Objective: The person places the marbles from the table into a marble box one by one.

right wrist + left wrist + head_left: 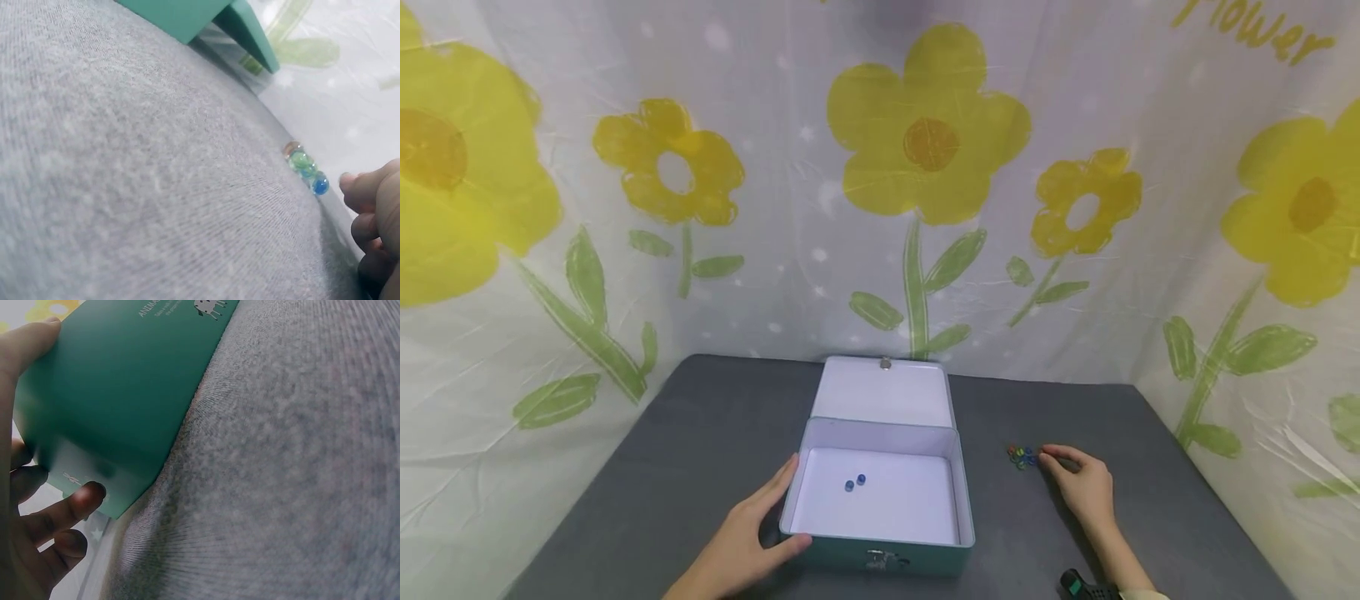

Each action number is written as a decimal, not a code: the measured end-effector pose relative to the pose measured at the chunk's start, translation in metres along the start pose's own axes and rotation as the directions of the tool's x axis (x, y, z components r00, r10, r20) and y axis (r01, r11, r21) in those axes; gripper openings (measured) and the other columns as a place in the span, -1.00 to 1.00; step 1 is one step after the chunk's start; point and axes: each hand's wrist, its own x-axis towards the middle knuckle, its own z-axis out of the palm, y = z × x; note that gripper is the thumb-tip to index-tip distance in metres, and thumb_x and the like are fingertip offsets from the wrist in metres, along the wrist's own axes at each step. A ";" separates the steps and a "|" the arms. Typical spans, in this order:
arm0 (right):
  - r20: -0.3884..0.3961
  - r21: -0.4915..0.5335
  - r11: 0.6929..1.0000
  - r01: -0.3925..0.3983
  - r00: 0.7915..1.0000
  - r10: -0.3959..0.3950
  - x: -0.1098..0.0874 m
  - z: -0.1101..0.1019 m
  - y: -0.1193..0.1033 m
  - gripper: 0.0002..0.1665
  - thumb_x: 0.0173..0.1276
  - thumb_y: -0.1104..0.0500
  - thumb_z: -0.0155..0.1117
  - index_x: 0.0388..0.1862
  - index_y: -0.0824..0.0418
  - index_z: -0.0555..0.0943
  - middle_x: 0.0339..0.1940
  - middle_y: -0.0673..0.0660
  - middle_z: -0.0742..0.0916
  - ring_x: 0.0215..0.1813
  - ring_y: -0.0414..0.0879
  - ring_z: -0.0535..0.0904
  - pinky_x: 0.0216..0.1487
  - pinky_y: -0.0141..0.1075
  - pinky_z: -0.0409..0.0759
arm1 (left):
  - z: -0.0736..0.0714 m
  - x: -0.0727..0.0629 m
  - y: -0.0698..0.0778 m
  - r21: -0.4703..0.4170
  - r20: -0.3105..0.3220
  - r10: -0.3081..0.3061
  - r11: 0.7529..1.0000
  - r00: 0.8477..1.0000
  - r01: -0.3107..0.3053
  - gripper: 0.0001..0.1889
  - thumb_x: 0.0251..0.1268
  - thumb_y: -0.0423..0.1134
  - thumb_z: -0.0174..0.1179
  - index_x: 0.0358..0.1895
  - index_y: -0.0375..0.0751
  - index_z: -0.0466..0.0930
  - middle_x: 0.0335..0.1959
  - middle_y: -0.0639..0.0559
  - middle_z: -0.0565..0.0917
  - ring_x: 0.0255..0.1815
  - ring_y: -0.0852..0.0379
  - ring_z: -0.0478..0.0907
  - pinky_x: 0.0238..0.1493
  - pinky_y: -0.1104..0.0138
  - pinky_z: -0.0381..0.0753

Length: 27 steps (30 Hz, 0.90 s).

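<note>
As I look across from the person's side, a dark wrist device [1084, 587] with a green patch comes first, on the right forearm.

Left hand [739, 533]: fingers and thumb spread wide, laid at the near left corner of the box [827, 553]; thumb at the front rim, fingers along the left wall.

Box: one, teal green outside, white inside, standing on the dark grey desk [722, 421]. Metal clasp [880, 559] on the front wall; lettering and a spotted animal [209, 307] printed on the green, seen from the left wrist.

Blue marbles [850, 486]: two, inside the box on its white floor, left of the middle, near each other.

Right hand [1086, 487]: well to the right of the box, thumb and fingertips drawn narrow at the right edge of a marble pile [1020, 456]; whether anything sits between them I cannot tell.

Marble pile: small clear pieces marked reddish-brown, green and blue, clustered on the desk; the blue side lies just beside the right fingertips.

Lid [883, 393]: one, white within, opened back on the box's far side; small metal catch [885, 363] at its far edge.

Sheet [775, 275]: pale, hung behind the desk and at both sides, bearing yellow flowers [928, 108] on green stems, with the word "Flower" [1255, 29] at upper right.
</note>
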 end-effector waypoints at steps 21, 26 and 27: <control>0.023 0.112 0.994 -0.003 1.000 0.001 -0.002 -0.006 -0.029 -0.76 0.45 0.08 0.51 0.00 0.16 0.85 0.02 0.24 0.86 -0.34 -0.11 0.81 -0.67 -0.34 0.42 | -0.002 0.002 0.003 -0.001 0.002 -0.026 1.000 1.000 0.026 0.03 0.26 0.19 0.50 0.70 -0.05 0.19 0.69 -0.04 0.25 0.64 -0.09 0.26 0.43 -0.27 0.43; 0.016 0.124 0.992 0.004 1.000 -0.006 -0.004 -0.007 -0.032 -0.75 0.46 0.03 0.50 -0.01 0.12 0.86 0.05 0.20 0.85 -0.21 -0.22 0.80 -0.57 -0.34 0.53 | -0.001 0.001 0.001 0.001 0.007 -0.037 0.999 0.999 0.037 0.03 0.27 0.20 0.49 0.71 -0.07 0.18 0.69 -0.01 0.23 0.64 -0.09 0.25 0.45 -0.25 0.42; 0.016 0.128 0.992 0.008 1.000 -0.010 -0.005 -0.007 -0.033 -0.75 0.47 0.02 0.50 -0.01 0.12 0.86 0.05 0.21 0.85 -0.21 -0.24 0.80 -0.55 -0.34 0.55 | 0.000 0.001 0.001 0.000 0.007 -0.035 0.999 0.999 0.035 0.03 0.27 0.20 0.49 0.71 -0.07 0.18 0.69 -0.01 0.23 0.64 -0.09 0.25 0.45 -0.25 0.42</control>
